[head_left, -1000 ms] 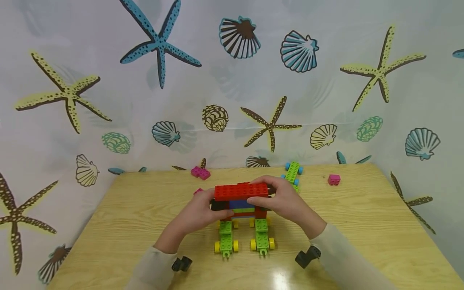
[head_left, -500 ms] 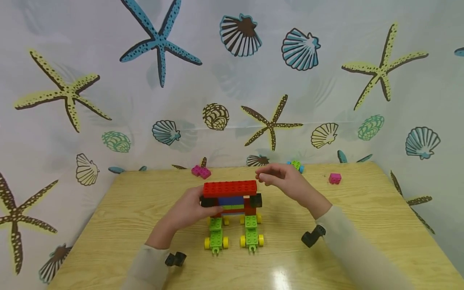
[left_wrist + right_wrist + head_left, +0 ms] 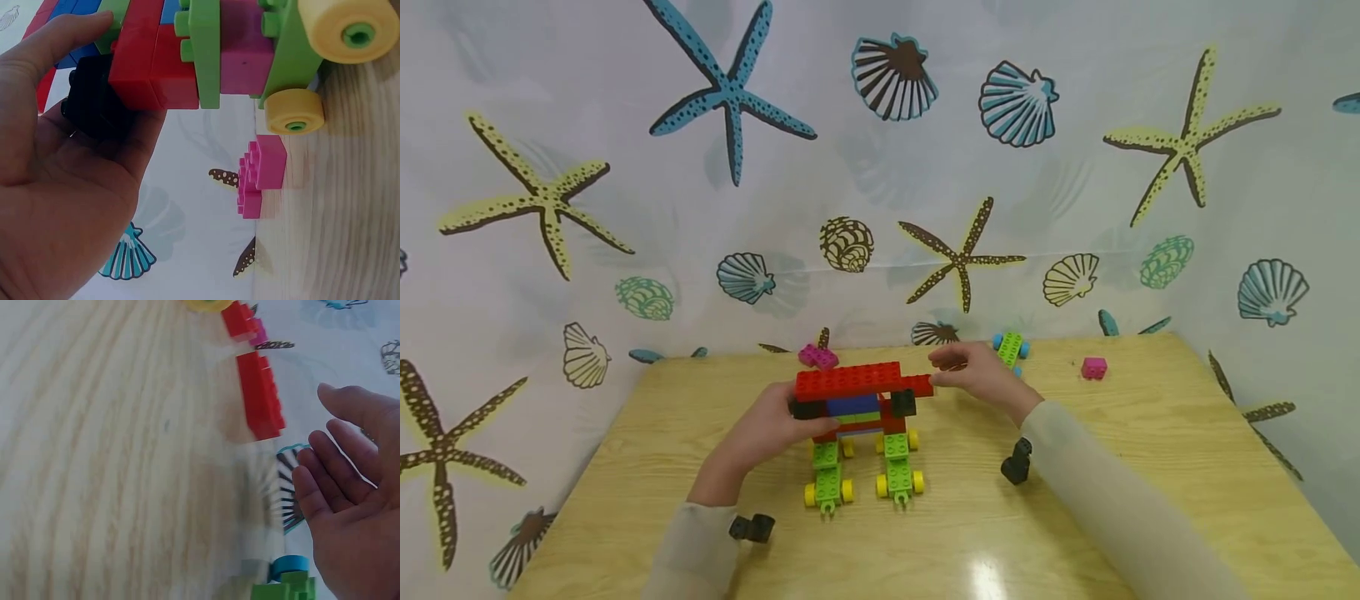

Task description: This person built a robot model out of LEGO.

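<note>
Head view: the brick vehicle (image 3: 857,417) stands near the middle of the wooden table (image 3: 1112,492), on two green wheeled chassis with yellow wheels pointing toward you. Your left hand (image 3: 775,427) grips its left end, thumb and fingers curled around the black brick (image 3: 808,408) and the red body. Your right hand (image 3: 973,373) is at the right end of the long red roof plate (image 3: 850,380). Its fingers are nearly straight and close together, the tips at the red plate end (image 3: 917,385) that juts out to the right. Whether they pinch it cannot be determined. Far right on the table lie a green chassis with blue wheels (image 3: 1009,348) and a pink brick (image 3: 1093,367); a second pink brick (image 3: 817,357) lies at the far edge.

Left wrist view: the palm cups the black brick (image 3: 94,103), and the thumb lies along the red bricks (image 3: 150,69). One yellow wheel (image 3: 294,111) rests on the table.

Right wrist view: the fingers (image 3: 340,469) are extended and slightly apart, holding nothing. The red plate (image 3: 259,394) is just beyond the fingertips. The frame is blurred.

Handling: treat the assembly as light, rigid plastic with smooth, somewhat slippery faces. The stud joints are the likely weak points, and the overhanging plate will probably lever off if loaded at its tip. Grip the solid red body low on both ends. The wheels will likely roll, so brace the model.
</note>
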The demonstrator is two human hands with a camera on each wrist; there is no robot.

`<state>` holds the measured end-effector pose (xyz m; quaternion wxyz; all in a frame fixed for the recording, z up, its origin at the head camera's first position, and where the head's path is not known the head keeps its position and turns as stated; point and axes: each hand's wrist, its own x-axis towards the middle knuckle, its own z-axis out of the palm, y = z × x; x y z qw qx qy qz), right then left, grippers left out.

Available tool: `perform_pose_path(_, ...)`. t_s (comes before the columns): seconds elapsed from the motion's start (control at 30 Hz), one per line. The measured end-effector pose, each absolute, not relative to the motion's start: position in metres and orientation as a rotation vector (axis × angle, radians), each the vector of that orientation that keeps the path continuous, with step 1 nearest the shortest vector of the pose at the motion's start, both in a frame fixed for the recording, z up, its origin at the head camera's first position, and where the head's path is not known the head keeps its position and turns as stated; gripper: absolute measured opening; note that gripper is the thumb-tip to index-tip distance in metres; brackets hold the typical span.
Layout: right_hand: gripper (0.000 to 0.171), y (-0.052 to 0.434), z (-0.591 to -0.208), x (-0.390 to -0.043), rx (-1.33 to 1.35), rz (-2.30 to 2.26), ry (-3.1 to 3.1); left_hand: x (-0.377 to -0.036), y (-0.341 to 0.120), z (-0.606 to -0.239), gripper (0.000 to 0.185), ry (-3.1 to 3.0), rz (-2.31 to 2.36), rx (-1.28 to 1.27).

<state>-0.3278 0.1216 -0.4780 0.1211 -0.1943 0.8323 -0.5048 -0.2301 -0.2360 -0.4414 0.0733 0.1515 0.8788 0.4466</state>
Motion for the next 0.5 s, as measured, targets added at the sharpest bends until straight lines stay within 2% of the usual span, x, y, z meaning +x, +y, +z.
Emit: perform_pose_path(0.5, 0.051, 0.115, -0.502, -0.345, -0.556, -1.41, 2.429, -0.232, -0.251, -0.44, 0.053, 2.65, 1.344, 0.437)
